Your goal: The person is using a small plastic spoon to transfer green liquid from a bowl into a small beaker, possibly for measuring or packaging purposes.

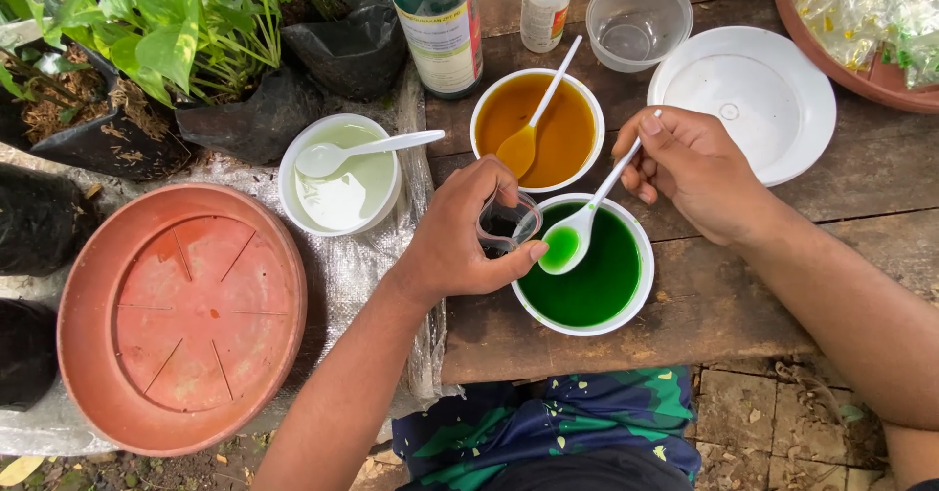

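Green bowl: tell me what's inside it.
The white bowl holds clear green liquid. The right hand lifts a white spoon filled with it. The left hand covers the bowl's left rim, holding a small clear cup.

Left hand (460, 237) holds clear cup (506, 222); right hand (690, 163) lifts green-filled spoon (577, 227).

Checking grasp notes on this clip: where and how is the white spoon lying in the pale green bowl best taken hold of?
By the free end of its handle, coming from the right. The spoon lies with its scoop in the liquid at the left of the pale green bowl; the handle sticks out dry past the right rim.
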